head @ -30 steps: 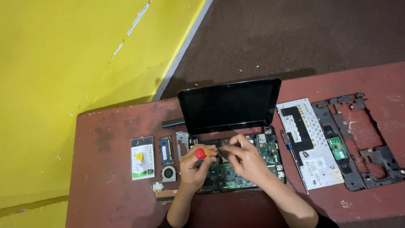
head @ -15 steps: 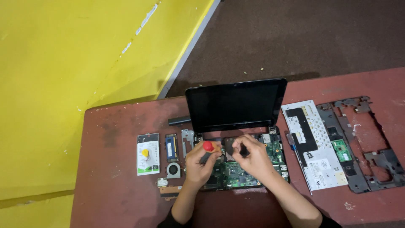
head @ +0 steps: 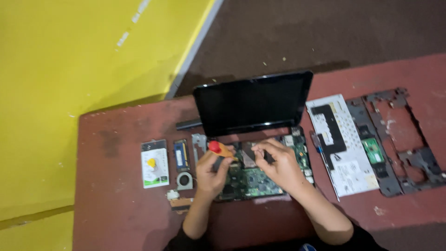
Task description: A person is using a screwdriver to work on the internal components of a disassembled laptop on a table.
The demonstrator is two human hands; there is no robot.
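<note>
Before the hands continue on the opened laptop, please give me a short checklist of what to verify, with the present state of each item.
1. Left hand grips the screwdriver with the red and orange handle: ok.
2. Screwdriver tip seated on a screw: cannot tell, the tip is hidden.
3. Right hand rests on the exposed motherboard: ok.
4. Laptop screen stands open, away from both hands: ok.
5. Removed parts lie apart on the red table: hard drive, memory module, small fan, keyboard: ok.
6. Loose screws kept together: cannot tell, too small.
</note>
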